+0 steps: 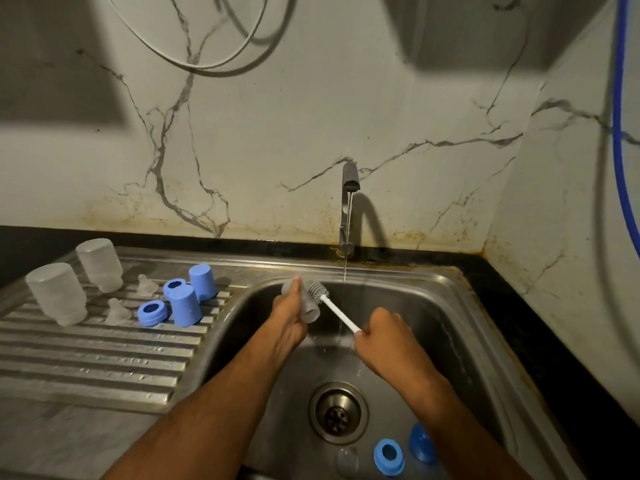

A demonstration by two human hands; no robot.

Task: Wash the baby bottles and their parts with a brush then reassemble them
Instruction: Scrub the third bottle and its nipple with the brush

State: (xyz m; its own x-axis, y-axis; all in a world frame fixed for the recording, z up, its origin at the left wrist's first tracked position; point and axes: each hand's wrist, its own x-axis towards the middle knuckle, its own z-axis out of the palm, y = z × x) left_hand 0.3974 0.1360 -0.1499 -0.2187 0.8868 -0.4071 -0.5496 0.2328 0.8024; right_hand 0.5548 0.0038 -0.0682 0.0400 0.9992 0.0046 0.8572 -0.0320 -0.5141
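Observation:
My left hand [289, 315] grips a frosted baby bottle [309, 310] over the sink [450, 306], lying on its side. My right hand [382, 336] holds the white handle of a bottle brush [334, 308]; its grey bristle head lies against the bottle's outside. Water runs from the tap [349, 209] just right of the brush. On the drainboard [86, 358] stand two upturned frosted bottles [57, 292], two blue caps [185, 304], two blue collar rings [151, 312] and two clear teats [117, 311]. In the sink bottom lie a blue ring [388, 457], a blue cap [420, 443] and a clear teat [346, 462].
The drain strainer [336, 414] sits in the middle of the sink floor. A black counter [554, 323] runs along the right and back, below a marbled wall. A blue hose [620, 133] hangs at the right, and white cables [207, 60] loop overhead.

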